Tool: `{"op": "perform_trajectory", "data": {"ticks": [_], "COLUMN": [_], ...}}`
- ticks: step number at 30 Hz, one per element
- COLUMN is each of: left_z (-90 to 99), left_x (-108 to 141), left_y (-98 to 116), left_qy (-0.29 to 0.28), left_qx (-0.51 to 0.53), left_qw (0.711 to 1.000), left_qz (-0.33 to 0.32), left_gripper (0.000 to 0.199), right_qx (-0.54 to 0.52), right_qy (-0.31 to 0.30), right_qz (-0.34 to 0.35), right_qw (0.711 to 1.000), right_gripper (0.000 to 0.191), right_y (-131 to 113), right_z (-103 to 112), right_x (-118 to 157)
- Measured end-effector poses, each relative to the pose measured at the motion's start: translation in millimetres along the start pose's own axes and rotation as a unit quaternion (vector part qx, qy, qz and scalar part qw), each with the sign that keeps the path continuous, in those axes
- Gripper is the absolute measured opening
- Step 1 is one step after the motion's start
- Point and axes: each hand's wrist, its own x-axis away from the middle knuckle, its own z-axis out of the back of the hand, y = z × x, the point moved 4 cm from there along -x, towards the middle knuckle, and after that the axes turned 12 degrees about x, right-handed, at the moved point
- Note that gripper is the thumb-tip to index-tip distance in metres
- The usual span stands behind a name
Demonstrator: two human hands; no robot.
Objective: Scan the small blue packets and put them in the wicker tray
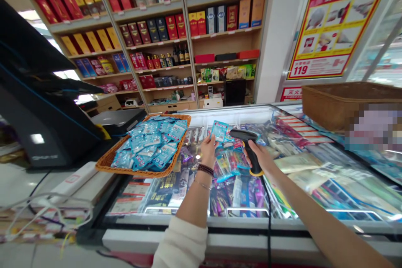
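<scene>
My left hand [208, 149], with a beaded bracelet at the wrist, pinches a small blue packet [219, 131] by its lower left edge and holds it up over the glass. In my right hand [256, 155] is a black barcode scanner [241, 135] with yellow trim, gripped by the handle. Its head points left, close beside the packet without visible contact. A black cable hangs from the handle toward the front edge. To the left, an orange wicker basket [185, 142] holds a heap of similar blue packets [149, 142].
Beneath my hands is a glass-topped chest freezer [171, 222] filled with colourful packages. A dark checkout terminal [47, 104] and white cables [47, 205] are at left. A brown bin [339, 102] stands at right. Shelves [163, 42] of boxes line the back.
</scene>
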Motion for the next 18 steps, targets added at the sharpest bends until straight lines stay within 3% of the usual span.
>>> {"op": "perform_trajectory", "data": {"ticks": [3,9,18], "left_z": [1.9,3.4,1.4], "left_x": [0,-1,2], "left_y": [-4,-10,-12], "left_qy": [0.034,0.088,0.103], "left_qx": [0.043,0.095,0.157], "left_qw": [0.998,0.991,0.981], "left_qz": [0.03,0.046,0.048], "left_gripper": [0.049,0.035,0.041], "right_qx": [0.0,-0.004,-0.006], "right_qy": [0.001,0.009,-0.041], "right_qz": [-0.002,-0.009,0.001], "right_qw": [1.0,1.0,0.999], "right_gripper": [0.085,0.083,0.082], "right_y": [4,3,5], "right_z": [1,1,-3], "right_x": [-2,-2,-1]}}
